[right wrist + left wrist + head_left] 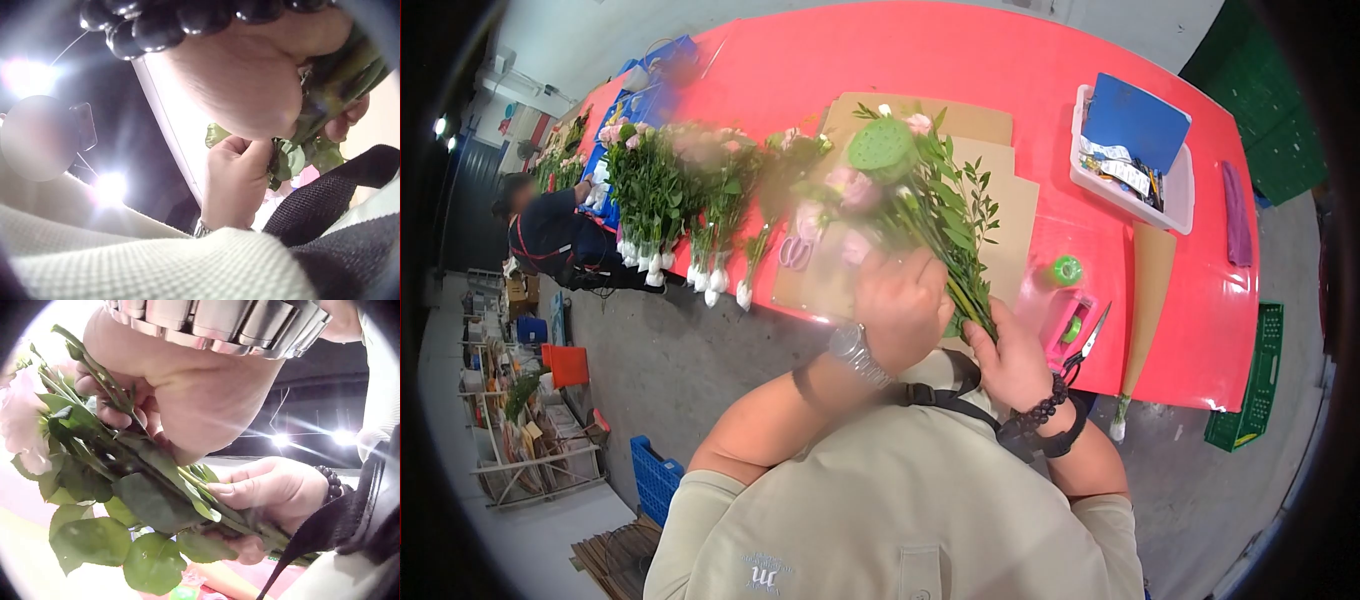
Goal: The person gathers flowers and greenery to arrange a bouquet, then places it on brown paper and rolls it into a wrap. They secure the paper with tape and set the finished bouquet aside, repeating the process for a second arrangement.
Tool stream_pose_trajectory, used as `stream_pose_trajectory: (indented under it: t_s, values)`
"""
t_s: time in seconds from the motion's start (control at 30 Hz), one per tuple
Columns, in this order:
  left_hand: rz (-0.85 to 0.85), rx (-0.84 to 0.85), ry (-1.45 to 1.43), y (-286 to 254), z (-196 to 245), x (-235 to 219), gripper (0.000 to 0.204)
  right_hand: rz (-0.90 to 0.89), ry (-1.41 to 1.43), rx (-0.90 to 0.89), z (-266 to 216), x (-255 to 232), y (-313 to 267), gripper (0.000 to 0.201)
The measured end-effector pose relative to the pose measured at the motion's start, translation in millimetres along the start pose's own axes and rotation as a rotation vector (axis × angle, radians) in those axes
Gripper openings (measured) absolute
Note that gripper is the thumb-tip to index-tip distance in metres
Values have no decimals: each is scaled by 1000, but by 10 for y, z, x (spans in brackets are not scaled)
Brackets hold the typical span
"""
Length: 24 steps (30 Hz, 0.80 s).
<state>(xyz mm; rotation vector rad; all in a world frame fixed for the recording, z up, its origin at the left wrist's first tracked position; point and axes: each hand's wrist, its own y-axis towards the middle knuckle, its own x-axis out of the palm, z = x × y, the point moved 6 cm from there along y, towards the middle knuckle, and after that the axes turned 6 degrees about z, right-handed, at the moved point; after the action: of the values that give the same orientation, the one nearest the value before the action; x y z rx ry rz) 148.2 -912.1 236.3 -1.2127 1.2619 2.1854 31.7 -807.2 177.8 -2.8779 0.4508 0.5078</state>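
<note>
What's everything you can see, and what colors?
bouquet: one, green and pink, in both hands
flower bunches: several, green and pink, table's left
table: one, red, ahead
cardboard sheets: several, brown, beneath bouquet
left scissors: one, purple, cardboard's left edge
right scissors: one, silver blades, beside dispenser
dispenser: one, pink, near right hand
roll: one, green, beyond dispenser
bin: one, white, table's right
board: one, blue, in bin
cloth: one, purple, table's right edge
bucket: one, orange, left floor
background items: many, too small to sort
other person: one, dark clothes, far left
left hand: one, at stems
right hand: one, round stems
</note>
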Motion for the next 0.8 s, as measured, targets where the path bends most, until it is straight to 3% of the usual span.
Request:
stream_pose_trajectory:
  t_s: [0.4, 0.6, 0.7, 0.8]
  values:
    - [-43, 56, 3, 29, 15, 10, 11, 4, -9, 50, 70, -8, -6, 28]
    - [-36, 38, 190, -8, 79, 29, 10, 36, 3, 53, 73, -50, -43, 30]
    - [134, -44, 142, 264, -166, -323, 9, 48, -32, 44, 212, -12, -136, 32]
    - [142, -60, -269, 414, -129, -677, 13, 75, -16, 87, 443, -30, -340, 34]
